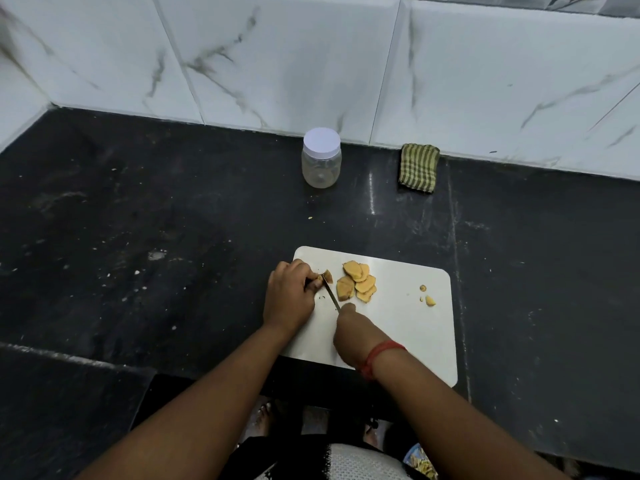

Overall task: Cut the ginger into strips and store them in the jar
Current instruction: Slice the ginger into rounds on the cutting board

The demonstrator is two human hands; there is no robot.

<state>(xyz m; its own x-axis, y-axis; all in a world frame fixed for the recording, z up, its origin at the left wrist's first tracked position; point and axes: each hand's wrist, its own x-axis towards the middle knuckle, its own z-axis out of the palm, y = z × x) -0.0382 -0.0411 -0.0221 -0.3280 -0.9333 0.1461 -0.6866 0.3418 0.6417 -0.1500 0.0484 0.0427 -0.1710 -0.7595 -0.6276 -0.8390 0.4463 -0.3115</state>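
Flat tan ginger slices (356,284) are cut but unstripped, the white-lidded clear plastic jar (321,157) stays closed, while the left hand (289,296) pinches a last ginger nub (327,276) and the right hand (356,332) grips the thin steel knife (331,294).

Surface (138,220) showing black w/ pale specks; wall tiles (311,57) white w/ grey veins. Board (408,327) white, ginger slices (356,284) yellow-tan, jar lid (321,141) white, cloth (418,168) green-striped, wristband (379,356) red.

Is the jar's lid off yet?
No, the white lid sits on the jar, which stands apart from the cutting board.
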